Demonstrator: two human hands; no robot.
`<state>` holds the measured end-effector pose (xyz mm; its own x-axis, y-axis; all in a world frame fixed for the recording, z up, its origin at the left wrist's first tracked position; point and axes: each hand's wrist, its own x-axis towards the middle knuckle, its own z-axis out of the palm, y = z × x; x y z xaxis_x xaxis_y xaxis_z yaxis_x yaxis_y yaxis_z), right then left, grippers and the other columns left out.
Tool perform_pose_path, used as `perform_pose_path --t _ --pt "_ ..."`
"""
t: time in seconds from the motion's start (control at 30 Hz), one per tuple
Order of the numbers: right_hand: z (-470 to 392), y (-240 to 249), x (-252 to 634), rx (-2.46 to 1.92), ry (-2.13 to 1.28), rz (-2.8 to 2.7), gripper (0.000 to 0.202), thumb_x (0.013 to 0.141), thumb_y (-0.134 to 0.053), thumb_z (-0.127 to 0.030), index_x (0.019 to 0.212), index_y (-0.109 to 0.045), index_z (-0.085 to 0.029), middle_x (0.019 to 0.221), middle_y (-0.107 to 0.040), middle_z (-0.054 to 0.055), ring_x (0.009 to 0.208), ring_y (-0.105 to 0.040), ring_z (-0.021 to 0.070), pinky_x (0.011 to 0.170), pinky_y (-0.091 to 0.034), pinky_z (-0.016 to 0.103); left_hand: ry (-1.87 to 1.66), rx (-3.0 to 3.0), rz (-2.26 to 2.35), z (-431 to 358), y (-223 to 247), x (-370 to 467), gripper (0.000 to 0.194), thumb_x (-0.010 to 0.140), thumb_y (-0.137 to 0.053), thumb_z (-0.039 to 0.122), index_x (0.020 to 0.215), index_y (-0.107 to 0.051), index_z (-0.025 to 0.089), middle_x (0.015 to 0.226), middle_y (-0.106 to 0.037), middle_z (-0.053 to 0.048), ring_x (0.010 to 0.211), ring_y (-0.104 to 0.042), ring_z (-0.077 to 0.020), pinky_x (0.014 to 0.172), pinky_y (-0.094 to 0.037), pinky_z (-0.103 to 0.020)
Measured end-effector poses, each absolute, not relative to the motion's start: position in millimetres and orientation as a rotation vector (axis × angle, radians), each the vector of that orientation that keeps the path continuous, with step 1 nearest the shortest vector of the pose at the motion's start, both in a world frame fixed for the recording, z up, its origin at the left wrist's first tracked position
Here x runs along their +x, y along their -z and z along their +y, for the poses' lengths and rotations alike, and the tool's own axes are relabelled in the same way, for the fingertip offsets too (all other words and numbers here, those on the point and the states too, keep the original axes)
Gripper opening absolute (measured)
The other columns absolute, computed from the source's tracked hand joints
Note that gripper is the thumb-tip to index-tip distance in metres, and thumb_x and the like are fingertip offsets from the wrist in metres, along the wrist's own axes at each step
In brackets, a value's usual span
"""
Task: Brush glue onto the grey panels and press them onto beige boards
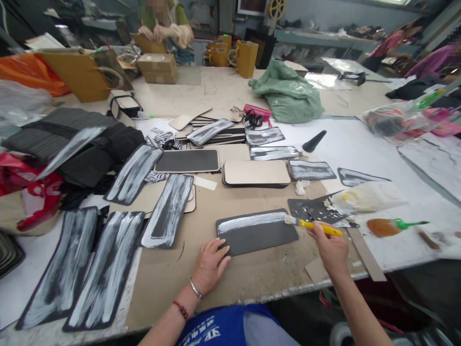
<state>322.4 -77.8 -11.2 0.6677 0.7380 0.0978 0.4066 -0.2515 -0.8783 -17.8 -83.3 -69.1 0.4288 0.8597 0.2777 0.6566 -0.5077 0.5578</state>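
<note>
A dark grey panel (259, 235) lies flat in front of me, with a band of white paste along its far edge. My left hand (210, 265) rests at the panel's lower left corner, fingers spread over its edge. In my right hand (329, 247) is a yellow-handled brush (320, 227), its bristles touching the panel's far right end. Behind my right hand, a dark sheet (309, 209) spotted with white paste lies under a pale plastic bag (370, 197).
Paste-streaked panels (108, 269) lie at the left and further back. A stack of beige panels (255, 173) sits mid-table. An orange bottle (383, 227) with a green nozzle is at the right. A green bag (288, 91) lies beyond; people work across the table.
</note>
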Motion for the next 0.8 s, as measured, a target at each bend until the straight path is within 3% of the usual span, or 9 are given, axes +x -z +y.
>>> perform_pose_path --t 0.23,0.43,0.63,0.8 --pt "-111 -6 215 -1.702 -0.928 -0.853 0.042 0.067 -0.065 -0.053 0.083 -0.064 -0.013 0.086 -0.065 0.009 0.073 -0.065 0.0232 0.07 -0.056 0.039 -0.774 1.948 1.23 -54 63 -29 0.03 0.084 -0.037 0.012 0.105 -0.058 0.017 0.093 -0.067 -0.007 0.089 -0.058 -0.0159 0.082 -0.049 -0.034" --pt "-113 13 157 -1.622 -1.072 -0.972 0.04 0.071 -0.059 -0.054 0.079 -0.063 -0.014 0.081 -0.063 0.009 0.07 -0.064 0.0214 0.068 -0.056 0.036 -0.807 2.055 1.099 -47 76 -32 0.037 0.076 -0.036 0.002 0.097 -0.062 0.019 0.096 -0.065 -0.006 0.092 -0.056 -0.0158 0.083 -0.048 -0.036" --pt "-117 29 188 -1.763 -0.93 -1.009 0.038 0.074 -0.056 -0.052 0.083 -0.062 -0.015 0.082 -0.065 0.008 0.071 -0.064 0.0211 0.071 -0.053 0.035 -0.749 2.288 1.074 -55 68 -32 0.036 0.072 -0.042 0.003 0.098 -0.061 0.016 0.101 -0.061 -0.01 0.096 -0.052 -0.0199 0.084 -0.047 -0.04" --pt "-116 29 251 -1.905 -0.774 -0.867 0.044 0.068 -0.06 -0.055 0.085 -0.062 -0.015 0.082 -0.067 0.009 0.071 -0.065 0.0232 0.071 -0.053 0.037 -0.669 2.378 1.086 -57 54 -29 0.028 0.073 -0.048 0.012 0.097 -0.061 0.016 0.1 -0.061 -0.01 0.096 -0.053 -0.0217 0.086 -0.046 -0.042"
